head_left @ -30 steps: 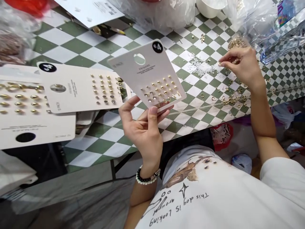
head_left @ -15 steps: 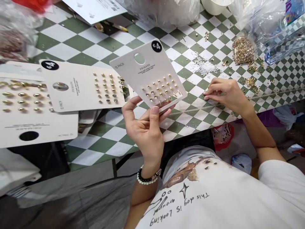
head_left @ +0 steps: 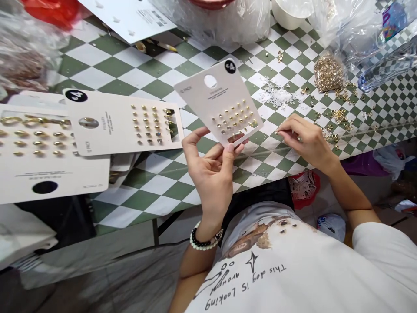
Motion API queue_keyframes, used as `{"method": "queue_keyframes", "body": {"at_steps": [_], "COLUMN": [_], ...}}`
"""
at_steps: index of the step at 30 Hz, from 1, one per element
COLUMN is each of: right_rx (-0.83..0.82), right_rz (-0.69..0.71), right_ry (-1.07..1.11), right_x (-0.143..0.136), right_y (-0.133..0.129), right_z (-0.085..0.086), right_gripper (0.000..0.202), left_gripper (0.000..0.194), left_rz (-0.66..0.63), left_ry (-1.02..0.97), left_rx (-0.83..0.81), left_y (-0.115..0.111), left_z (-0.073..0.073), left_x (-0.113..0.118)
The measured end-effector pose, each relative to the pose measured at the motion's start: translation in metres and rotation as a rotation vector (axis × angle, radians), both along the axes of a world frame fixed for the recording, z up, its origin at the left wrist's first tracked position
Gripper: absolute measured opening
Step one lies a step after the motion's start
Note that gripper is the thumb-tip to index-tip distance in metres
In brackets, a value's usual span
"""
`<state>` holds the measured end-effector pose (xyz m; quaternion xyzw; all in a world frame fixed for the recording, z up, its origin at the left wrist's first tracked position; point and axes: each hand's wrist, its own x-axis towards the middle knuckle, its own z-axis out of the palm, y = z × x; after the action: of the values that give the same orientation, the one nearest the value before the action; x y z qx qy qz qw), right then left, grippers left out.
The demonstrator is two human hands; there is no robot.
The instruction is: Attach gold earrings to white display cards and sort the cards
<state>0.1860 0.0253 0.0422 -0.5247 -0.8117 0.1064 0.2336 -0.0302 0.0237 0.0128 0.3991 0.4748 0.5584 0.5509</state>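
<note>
Between the thumb and fingers of my left hand [head_left: 211, 176] is a white earring card [head_left: 198, 93], held tilted above the table. Rows of small gold and clear studs and a few hoops are fixed to its lower part. My right hand [head_left: 304, 141] is closed in a pinch just right of the card. A thin, shiny bit shows at its fingertips, too small to name. Beyond that hand lies a scatter of tiny clear pieces [head_left: 276, 94], with loose gold earring parts [head_left: 339, 115] to its right.
More earring cards [head_left: 107, 134] overlap at the left of the checked tablecloth [head_left: 163, 191]. A bag of gold bits [head_left: 328, 74], a white bowl [head_left: 289, 15], clear plastic bags [head_left: 228, 26] and a blue-tinted clear tray [head_left: 387, 65] stand along the back and right.
My left hand has moved the card to the right, closer to my right hand. My right hand has shifted slightly left, still pinched. The view has tilted a little.
</note>
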Motion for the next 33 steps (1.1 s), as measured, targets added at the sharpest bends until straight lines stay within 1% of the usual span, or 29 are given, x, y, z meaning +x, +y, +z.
{"method": "queue_keyframes", "body": {"at_steps": [2,3,5,8,12,19,21,26,30,33], "right_rx": [-0.007,0.002,0.055,0.119,0.124,0.094,0.084,0.043,0.043,0.025], "right_rz": [-0.107,-0.163,-0.243,-0.290,-0.286,-0.266,-0.283,-0.397,-0.398,-0.398], "right_ry": [0.247,0.332,0.399,0.330,0.232,0.155,0.132,0.113,0.112,0.080], "right_x": [-0.011,-0.017,-0.030,-0.042,-0.047,-0.052,-0.055,-0.060,-0.062,-0.064], "right_y": [-0.012,-0.018,-0.026,-0.029,-0.025,-0.029,-0.029,-0.028,-0.030,-0.031], "right_z": [0.008,0.012,0.019,0.021,0.022,0.033,0.032,0.026,0.024,0.024], "right_gripper": [0.012,0.010,0.009,0.009,0.010,0.014,0.015,0.018,0.019,0.018], "left_gripper": [0.041,0.037,0.031,0.028,0.029,0.028,0.028,0.026,0.024,0.023], "left_rz": [-0.050,-0.076,-0.115,-0.145,-0.136,-0.128,-0.117,-0.114,-0.095,-0.105], "left_ry": [-0.011,-0.026,-0.063,-0.067,-0.027,0.001,0.018,0.032,0.061,0.082], "left_rx": [0.025,0.040,0.078,0.112,0.115,0.122,0.140,0.179,0.214,0.216], "left_y": [-0.002,-0.003,-0.006,-0.009,-0.012,-0.012,-0.013,-0.014,-0.016,-0.018], "left_z": [0.004,0.006,0.009,0.010,0.010,0.008,0.006,0.001,0.000,-0.001], "left_x": [0.007,0.012,0.020,0.031,0.036,0.038,0.038,0.040,0.042,0.043]}}
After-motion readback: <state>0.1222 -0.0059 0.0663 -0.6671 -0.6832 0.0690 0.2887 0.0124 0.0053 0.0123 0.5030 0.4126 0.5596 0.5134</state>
